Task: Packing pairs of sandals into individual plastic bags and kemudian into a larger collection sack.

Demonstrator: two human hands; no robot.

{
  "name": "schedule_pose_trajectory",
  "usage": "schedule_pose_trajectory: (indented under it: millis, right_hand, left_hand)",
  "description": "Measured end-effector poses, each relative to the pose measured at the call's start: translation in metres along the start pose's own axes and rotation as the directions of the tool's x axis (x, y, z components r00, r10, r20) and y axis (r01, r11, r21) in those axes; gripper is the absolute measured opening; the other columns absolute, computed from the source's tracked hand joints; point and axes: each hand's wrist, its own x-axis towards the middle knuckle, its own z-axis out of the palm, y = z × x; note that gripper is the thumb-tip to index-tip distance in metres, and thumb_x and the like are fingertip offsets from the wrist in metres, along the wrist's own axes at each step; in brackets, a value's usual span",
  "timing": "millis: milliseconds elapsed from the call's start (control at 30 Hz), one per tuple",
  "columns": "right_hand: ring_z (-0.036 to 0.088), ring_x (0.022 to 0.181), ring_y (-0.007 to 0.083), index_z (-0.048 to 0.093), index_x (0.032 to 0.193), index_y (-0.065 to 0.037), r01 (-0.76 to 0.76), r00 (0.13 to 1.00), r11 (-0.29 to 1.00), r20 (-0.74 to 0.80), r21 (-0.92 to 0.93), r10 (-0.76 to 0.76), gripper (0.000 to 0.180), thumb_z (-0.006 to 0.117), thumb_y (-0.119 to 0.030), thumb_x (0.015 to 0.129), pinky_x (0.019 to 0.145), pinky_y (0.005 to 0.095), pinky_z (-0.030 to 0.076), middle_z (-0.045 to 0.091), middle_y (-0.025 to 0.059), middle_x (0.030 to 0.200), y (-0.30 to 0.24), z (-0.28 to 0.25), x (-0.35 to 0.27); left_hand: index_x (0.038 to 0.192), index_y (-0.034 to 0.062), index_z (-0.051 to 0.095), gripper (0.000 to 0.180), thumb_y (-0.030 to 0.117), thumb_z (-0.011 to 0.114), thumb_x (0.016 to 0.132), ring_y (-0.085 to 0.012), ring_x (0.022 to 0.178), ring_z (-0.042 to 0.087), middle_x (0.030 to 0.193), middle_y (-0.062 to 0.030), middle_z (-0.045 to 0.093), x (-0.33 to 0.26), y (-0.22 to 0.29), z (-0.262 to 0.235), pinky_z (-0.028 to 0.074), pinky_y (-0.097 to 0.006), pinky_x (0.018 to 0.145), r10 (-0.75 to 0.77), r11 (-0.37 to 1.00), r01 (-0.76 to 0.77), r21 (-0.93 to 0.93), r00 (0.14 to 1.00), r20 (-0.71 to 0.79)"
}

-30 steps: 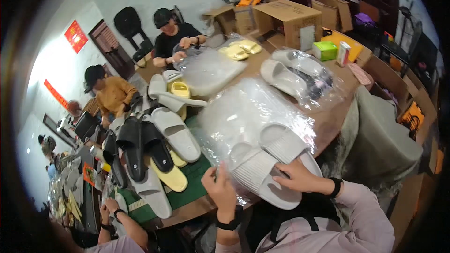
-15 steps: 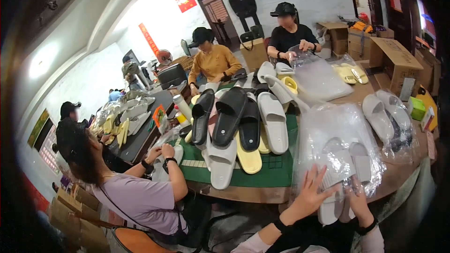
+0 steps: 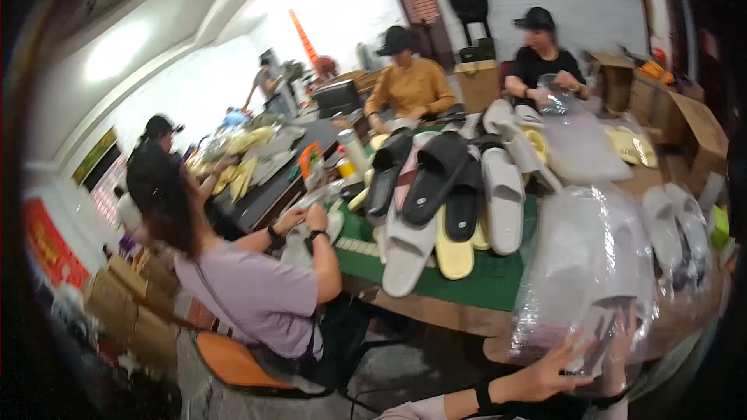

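At the lower right, my left hand (image 3: 554, 369) closes over the near end of a clear plastic bag (image 3: 615, 264), its fingers pointing right. Close beside it, my right hand (image 3: 618, 346) grips the same end from the right, partly behind shiny film. Pale grey slippers (image 3: 601, 323) lie inside the bag between my hands, their outlines blurred by film and glare. Under the bag spreads a stack of flat clear bags (image 3: 552, 264). Which fingers press on slipper and which on film I cannot tell.
Black, grey and yellow slippers (image 3: 440, 179) are heaped on a green mat (image 3: 498, 288) left of the bags. A bagged pair (image 3: 669, 233) lies at right. A co-worker in lilac (image 3: 249, 295) sits at left; two others (image 3: 412, 82) work across the table (image 3: 420, 307). Cardboard boxes (image 3: 685, 124) stand behind.
The view has swung left, so the scene sits further right. My left hand's spread fingers have drawn together at the bag's near end. More film now covers the slippers.
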Motion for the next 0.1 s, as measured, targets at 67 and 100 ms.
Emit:
schedule_pose_trajectory:
  millis: [67,100]
  right_hand:
    - [0.027,0.140,0.0304,0.030,0.150,-0.018,-0.093,0.996,0.985,0.025,0.145,0.090,0.067,0.054,-0.046,0.094,0.115,0.0437,0.021,0.024,0.0137,0.155,-0.070,0.017,-0.017]
    - [0.027,0.140,0.0304,0.030,0.150,-0.018,-0.088,0.995,0.986,0.056,0.142,0.081,0.067,0.054,-0.046,0.094,0.115,0.0437,0.021,0.024,0.0137,0.155,-0.072,0.023,-0.013]
  left_hand:
    - [0.122,0.0214,0.063,0.042,0.005,0.064,0.084,-0.0439,0.145,0.003,0.158,-0.0194,0.010,-0.016,0.004,0.021,0.012,-0.057,0.114,-0.062,0.984,0.069,-0.166,0.997,0.043]
    - [0.121,0.0212,0.062,0.040,0.006,0.064,0.084,-0.0435,0.145,0.003,0.158,-0.0192,0.010,-0.026,-0.001,0.037,0.012,-0.056,0.114,-0.111,0.975,0.121,-0.186,0.992,0.067]
